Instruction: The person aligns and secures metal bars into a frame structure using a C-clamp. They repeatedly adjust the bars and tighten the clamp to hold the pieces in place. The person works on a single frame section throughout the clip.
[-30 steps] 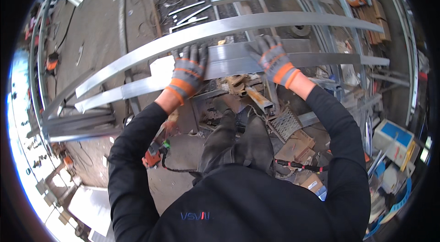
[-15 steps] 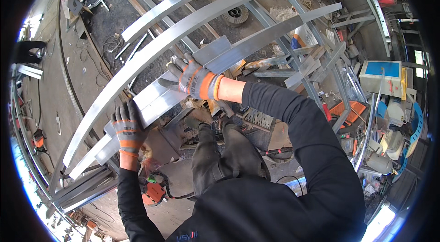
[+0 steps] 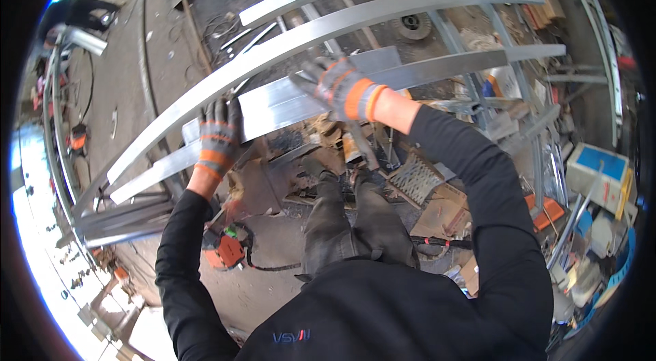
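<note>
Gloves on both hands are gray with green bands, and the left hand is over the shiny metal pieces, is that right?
Not quite: the bands on the gloves are orange, not green, as the head view shows. The gloves are gray otherwise, on both hands, and the left hand is over the shiny metal pieces, as you said.

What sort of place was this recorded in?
Probably a metalworking shop: there are long metal bars in front, more metal lengths grouped at left, and cardboard pieces lying about.
</note>
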Demonstrator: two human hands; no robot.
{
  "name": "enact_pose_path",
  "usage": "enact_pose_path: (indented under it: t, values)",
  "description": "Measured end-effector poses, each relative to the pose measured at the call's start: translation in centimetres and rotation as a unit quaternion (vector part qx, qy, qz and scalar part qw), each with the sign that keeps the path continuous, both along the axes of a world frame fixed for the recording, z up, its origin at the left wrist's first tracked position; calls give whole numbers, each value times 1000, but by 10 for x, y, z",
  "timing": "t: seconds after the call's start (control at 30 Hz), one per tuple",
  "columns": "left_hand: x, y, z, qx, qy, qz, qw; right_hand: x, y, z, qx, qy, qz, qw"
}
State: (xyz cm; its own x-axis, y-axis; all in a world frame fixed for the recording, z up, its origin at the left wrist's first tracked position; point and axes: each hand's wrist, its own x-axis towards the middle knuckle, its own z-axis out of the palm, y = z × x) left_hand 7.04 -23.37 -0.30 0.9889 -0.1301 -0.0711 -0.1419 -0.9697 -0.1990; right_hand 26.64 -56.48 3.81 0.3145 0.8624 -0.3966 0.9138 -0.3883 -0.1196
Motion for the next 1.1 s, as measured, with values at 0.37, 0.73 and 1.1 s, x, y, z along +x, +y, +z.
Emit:
enact_pose_path:
  t: [0.37, 0.73, 1.1]
  values:
    - [-3, 2, 15, -117, -65, 1, 991, -17, -26, -44, 92, -151, -56, 983]
    - [-1, 8, 12, -90, -43, 7, 995, 7, -12, -25, 10, -119, -6, 993]
    - [9, 11, 21, -60, 24, -17, 998, -2, -15, -27, -7, -162, -15, 987]
